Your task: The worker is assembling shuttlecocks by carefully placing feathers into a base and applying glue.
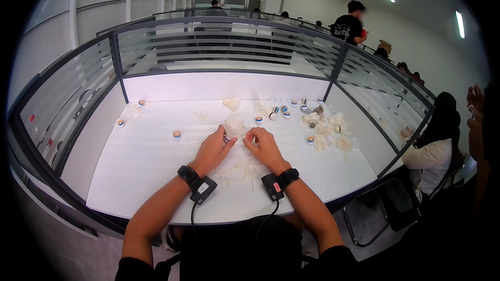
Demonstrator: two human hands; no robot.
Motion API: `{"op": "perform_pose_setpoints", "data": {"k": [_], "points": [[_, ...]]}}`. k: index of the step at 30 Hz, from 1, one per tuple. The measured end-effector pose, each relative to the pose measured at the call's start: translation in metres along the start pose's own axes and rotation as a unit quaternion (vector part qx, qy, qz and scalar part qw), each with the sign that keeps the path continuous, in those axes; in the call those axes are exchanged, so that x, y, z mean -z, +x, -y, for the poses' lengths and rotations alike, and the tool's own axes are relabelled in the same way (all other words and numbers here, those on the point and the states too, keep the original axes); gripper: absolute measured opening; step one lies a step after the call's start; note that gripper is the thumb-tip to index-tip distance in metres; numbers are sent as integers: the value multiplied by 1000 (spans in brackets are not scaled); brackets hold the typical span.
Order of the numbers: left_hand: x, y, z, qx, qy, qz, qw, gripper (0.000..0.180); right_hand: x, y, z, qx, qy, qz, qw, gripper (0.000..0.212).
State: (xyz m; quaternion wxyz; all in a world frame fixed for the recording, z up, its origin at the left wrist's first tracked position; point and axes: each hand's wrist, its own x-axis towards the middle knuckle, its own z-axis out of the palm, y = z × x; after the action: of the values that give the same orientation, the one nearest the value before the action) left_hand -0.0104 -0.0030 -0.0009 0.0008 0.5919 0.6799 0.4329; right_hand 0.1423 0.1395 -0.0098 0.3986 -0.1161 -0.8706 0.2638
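At the middle of the white table (140, 177), my left hand (210, 151) is closed around a pale feathered shuttlecock (236, 125), its feathers pointing away from me. My right hand (265, 149) is close by on its right, thumb and fingers pinched together; whatever they hold is too small to make out. Loose feather shafts (238, 171) lie scattered between my forearms. Just beyond the shuttlecock is a small bunch of feathers (230, 103).
Several cork bases (177, 134) with coloured bands sit apart on the left and at the back. A pile of shuttlecocks and feathers (336, 125) lies at the right. Low partitions (224, 86) enclose the table. A person (435, 148) sits beyond the right partition.
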Motion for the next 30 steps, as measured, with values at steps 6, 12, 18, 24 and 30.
{"op": "perform_pose_setpoints", "data": {"k": [6,12,18,24,30], "points": [[-1,-1,4,-23,-10,-18,1000,37,1,1,3,-10,-2,18,1000,13],[-1,-1,6,-33,-33,-18,999,34,0,1,1,-3,-13,18,1000,14],[0,-2,5,-51,-12,7,999,37,-1,-1,-3,8,-24,-2,1000,18],[0,-3,5,-48,20,25,998,37,-1,0,2,3,-27,4,1000,18],[-2,-3,6,-46,8,7,999,35,1,0,4,1,-27,1,1000,16]]}}
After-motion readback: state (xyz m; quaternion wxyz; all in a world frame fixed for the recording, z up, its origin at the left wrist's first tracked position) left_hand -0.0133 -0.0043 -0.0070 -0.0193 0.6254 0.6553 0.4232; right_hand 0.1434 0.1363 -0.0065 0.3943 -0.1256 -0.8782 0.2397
